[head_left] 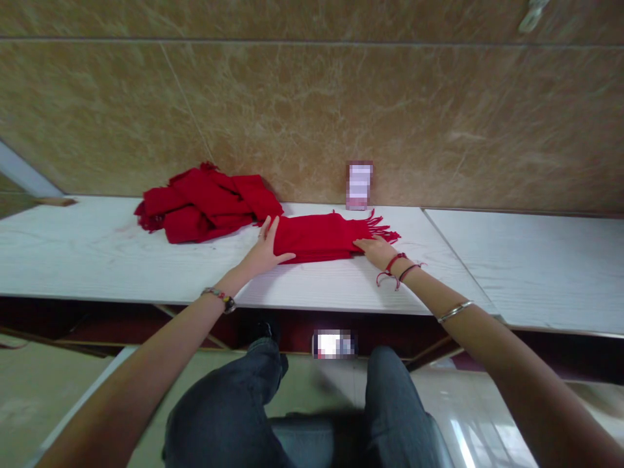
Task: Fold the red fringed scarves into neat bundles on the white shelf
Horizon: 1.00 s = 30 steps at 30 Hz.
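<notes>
A folded red scarf (319,237) with a fringe at its right end lies on the white table (97,260). My left hand (263,250) rests flat against the scarf's left end, fingers stretched out. My right hand (375,250) lies flat on the scarf's right end near the fringe, fingers extended. Neither hand grips the cloth. A heap of crumpled red scarves (205,205) sits to the left, against the wall.
A brown marble-look wall (312,104) backs the table. A small blurred card (359,185) stands against it behind the scarf. A second white table (536,260) adjoins on the right. My knees in dark jeans (234,416) are below the table edge.
</notes>
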Each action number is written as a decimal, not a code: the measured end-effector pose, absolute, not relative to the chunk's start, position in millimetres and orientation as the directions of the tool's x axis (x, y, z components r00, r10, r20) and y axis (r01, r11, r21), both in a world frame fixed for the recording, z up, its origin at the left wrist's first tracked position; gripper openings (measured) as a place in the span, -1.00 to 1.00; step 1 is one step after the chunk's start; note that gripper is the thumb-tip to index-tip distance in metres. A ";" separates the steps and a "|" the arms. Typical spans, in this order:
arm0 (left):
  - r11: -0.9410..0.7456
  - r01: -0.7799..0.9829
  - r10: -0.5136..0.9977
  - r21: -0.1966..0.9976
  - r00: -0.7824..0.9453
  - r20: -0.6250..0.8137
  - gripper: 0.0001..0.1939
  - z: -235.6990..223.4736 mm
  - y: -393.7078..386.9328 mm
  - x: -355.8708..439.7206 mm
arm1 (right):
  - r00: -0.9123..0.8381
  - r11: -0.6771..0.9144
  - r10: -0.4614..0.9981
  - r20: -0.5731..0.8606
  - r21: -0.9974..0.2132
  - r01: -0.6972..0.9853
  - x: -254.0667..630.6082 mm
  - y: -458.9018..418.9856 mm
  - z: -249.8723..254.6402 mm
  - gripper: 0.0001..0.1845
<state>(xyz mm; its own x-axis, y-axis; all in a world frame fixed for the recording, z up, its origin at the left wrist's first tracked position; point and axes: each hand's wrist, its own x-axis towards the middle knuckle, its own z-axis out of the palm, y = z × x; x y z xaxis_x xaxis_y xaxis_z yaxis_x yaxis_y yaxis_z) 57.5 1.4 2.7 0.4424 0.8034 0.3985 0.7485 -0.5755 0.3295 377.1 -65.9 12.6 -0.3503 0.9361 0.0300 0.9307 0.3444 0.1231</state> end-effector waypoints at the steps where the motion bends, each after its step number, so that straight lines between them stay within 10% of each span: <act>1: -0.570 0.731 0.802 0.375 0.396 0.447 0.15 0.6 4.3 55.9 | -0.359 0.354 0.933 0.022 0.128 0.927 380.3 -70.5 11.7 -0.46; 8: -0.433 0.541 0.901 0.720 0.258 0.348 0.22 -7.6 5.9 67.5 | -0.370 0.365 0.928 0.029 0.115 0.924 409.7 -109.8 5.3 -0.41; 13: -0.409 0.528 0.909 0.744 0.304 0.284 0.12 -1.8 -0.6 87.1 | -0.316 0.309 0.947 0.062 0.103 0.946 396.0 -102.6 7.2 -0.38; 26: -0.351 0.887 0.874 0.301 0.195 0.444 -0.27 12.3 -0.8 16.0 | -0.324 0.315 0.946 0.003 0.225 0.922 459.5 -105.0 -4.3 -0.38; 30: -0.237 0.971 0.947 0.040 0.221 0.232 -0.33 30.3 -2.0 -39.4 | -0.221 0.204 0.974 0.049 0.229 0.952 511.7 -122.5 -11.2 -0.39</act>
<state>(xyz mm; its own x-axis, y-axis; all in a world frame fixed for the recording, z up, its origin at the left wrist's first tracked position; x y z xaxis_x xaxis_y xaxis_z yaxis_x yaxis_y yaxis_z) -39.4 -2.0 30.3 0.2212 0.9472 0.2322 0.9708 -0.2365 0.0400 511.7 -122.5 -11.2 -0.2208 0.9741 0.0486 0.9516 0.2043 0.2295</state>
